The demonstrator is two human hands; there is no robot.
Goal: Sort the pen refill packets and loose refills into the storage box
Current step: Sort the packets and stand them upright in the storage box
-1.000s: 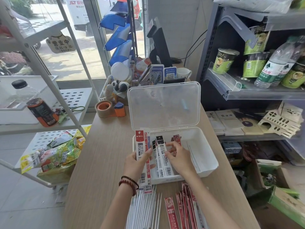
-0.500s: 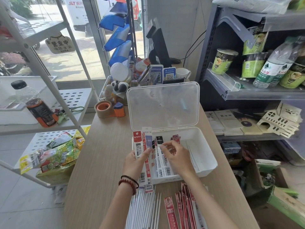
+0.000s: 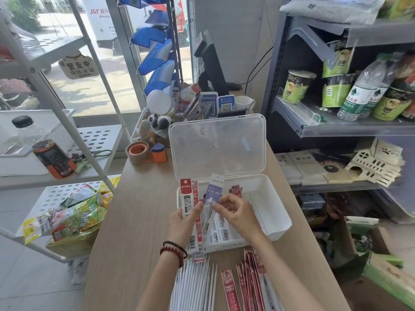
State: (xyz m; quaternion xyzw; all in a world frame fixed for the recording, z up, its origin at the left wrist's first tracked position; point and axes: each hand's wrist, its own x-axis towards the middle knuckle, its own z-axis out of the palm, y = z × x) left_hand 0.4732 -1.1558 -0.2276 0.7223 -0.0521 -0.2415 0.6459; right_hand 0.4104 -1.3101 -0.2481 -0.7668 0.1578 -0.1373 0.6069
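Left hand (image 3: 183,223) gripping, right hand (image 3: 239,215) pinching, both raised, near together.

Light: bright daylight through the glass door (image 3: 94,93), far left
Shadows: soft on the counter (image 3: 134,209)
Edges: shelving (image 3: 336,129) bows, wide-angle
Focus: slightly soft throughout

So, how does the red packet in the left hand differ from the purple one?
The red packet is red and white; the purple packet is pale purple. The red one stands nearly upright in the left hand; the purple one tilts right, pinched by both hands, the right hand included. Both are narrow packets held above the box.
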